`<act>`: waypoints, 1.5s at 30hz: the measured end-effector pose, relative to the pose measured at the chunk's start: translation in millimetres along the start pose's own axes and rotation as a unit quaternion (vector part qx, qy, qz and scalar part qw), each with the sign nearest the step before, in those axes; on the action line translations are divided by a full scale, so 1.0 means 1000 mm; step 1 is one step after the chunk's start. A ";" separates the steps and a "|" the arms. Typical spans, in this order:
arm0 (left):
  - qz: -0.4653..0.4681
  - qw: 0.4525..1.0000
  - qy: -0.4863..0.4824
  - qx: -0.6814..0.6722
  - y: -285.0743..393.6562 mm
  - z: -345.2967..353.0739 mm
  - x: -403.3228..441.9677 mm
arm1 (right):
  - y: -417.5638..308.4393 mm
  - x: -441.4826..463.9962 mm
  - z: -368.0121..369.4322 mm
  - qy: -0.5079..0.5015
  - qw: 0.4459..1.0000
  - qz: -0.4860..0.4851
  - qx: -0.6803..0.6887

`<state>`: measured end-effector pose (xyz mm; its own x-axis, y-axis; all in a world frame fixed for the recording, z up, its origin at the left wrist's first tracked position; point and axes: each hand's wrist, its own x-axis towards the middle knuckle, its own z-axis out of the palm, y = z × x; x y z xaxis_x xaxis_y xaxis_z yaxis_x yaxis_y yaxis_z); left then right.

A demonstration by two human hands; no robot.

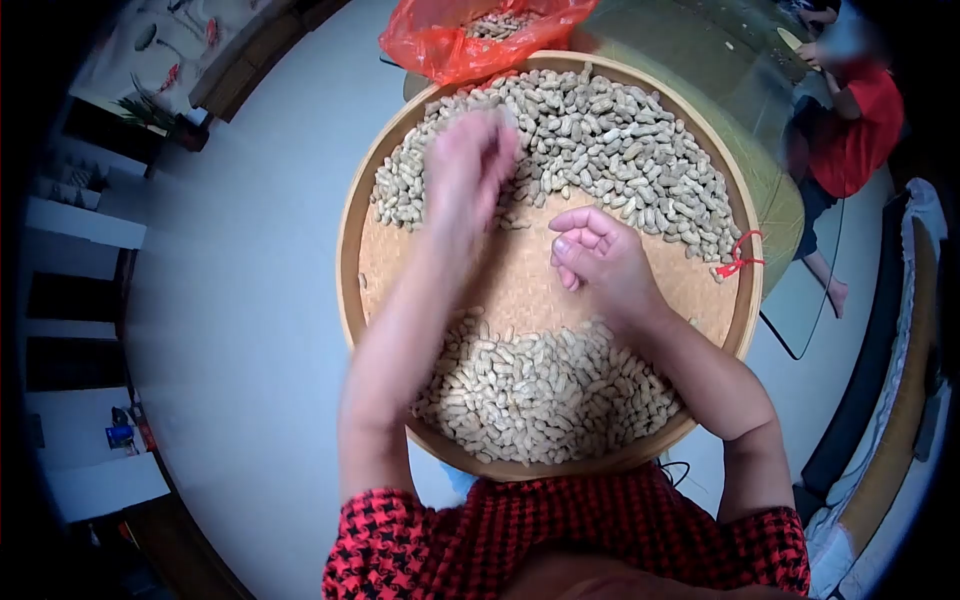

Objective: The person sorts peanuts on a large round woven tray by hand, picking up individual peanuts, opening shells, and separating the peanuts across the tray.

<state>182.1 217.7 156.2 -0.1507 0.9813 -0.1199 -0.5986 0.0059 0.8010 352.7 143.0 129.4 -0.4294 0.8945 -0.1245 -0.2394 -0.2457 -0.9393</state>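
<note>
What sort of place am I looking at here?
Probably a home's living room, though I can't be certain: there's what looks like a covered sofa on the right, a potted plant at upper left, and a table beyond the round tray of peanuts.

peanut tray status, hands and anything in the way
Left hand blurred at far peanuts. Right hand curled over bare tray. Near peanuts separate. Red bag beyond, clear of hands.
</note>
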 end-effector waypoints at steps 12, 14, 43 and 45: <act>0.353 0.687 -0.055 0.633 -0.018 -0.026 0.037 | 0.000 0.008 -0.014 0.003 0.988 0.048 0.150; 0.327 0.684 -0.052 0.651 -0.035 -0.039 0.016 | 0.002 0.010 -0.015 -0.011 0.984 0.048 0.172; -0.004 0.993 -0.008 0.118 -0.060 -0.028 -0.067 | 0.017 0.028 -0.028 0.016 0.997 0.065 0.047; 0.021 0.992 -0.010 0.128 -0.063 -0.027 -0.072 | 0.019 0.027 -0.026 0.007 0.998 0.054 0.028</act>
<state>209.3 141.0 98.1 -0.1543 0.9852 -0.0743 -0.3728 0.0116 0.9279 359.0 172.5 99.7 -0.4432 0.8668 -0.2286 -0.2406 -0.3607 -0.9011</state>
